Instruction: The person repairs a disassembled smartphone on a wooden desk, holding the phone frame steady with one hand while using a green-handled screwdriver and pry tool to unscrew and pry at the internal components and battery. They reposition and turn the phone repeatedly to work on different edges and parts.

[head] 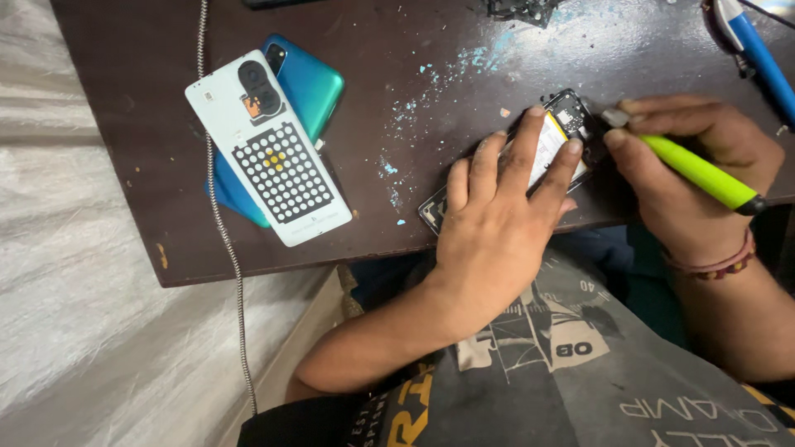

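Note:
An opened phone (pixel 556 132) with its back cover off lies on the dark brown table (pixel 397 108), its white battery showing. My left hand (pixel 497 215) lies flat on the opened phone, fingers spread across the battery. My right hand (pixel 687 174) grips a screwdriver with a neon-green handle (pixel 700 172). The screwdriver's tip meets the phone's upper end near the camera area. A red thread bracelet circles my right wrist.
A white phone back panel (pixel 269 149) with a dotted black grid rests on a teal phone (pixel 310 83) at the table's left. A braided cable (pixel 222 223) runs down past the table edge. A blue-and-white tool (pixel 758 54) lies at the top right. Pale cloth covers the left.

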Tool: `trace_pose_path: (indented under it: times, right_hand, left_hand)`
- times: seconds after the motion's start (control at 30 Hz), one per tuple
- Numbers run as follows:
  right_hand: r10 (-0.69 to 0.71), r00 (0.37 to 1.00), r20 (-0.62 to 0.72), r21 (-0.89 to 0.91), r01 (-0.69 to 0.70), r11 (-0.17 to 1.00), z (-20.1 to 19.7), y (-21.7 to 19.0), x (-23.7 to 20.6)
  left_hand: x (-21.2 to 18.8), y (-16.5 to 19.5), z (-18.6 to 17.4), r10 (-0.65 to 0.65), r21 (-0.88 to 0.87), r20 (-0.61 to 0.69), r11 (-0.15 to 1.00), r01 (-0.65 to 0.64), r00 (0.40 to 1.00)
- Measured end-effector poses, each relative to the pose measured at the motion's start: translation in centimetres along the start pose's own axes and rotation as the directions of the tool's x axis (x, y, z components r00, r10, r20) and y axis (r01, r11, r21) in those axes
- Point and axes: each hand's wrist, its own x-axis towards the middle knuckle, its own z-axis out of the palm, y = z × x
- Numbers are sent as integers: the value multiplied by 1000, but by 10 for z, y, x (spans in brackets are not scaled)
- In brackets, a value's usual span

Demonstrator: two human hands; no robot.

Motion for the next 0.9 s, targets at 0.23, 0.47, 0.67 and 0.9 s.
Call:
trace_pose_path:
  times: [0.23,0.47,0.67,0.9]
  right_hand:
    - [143,989,40,23,-144,989,-1,-13,22]
    - [-130,933,336,-555,308,773,-2,-31,49]
    - [-114,918,380,-644,351,679,3,-35,62]
    - [-169,903,394,-749,423,511,8,-38,62]
  left_hand:
    - [1,-1,0,6,18,-10,1000,-6,1000]
    - [2,-1,-3,-12,24,2,1000,12,1000]
    - [1,-1,-4,-8,21,-3,1000,8,1000]
    - [0,-1,-2,-18,19,-4,1000,18,1000]
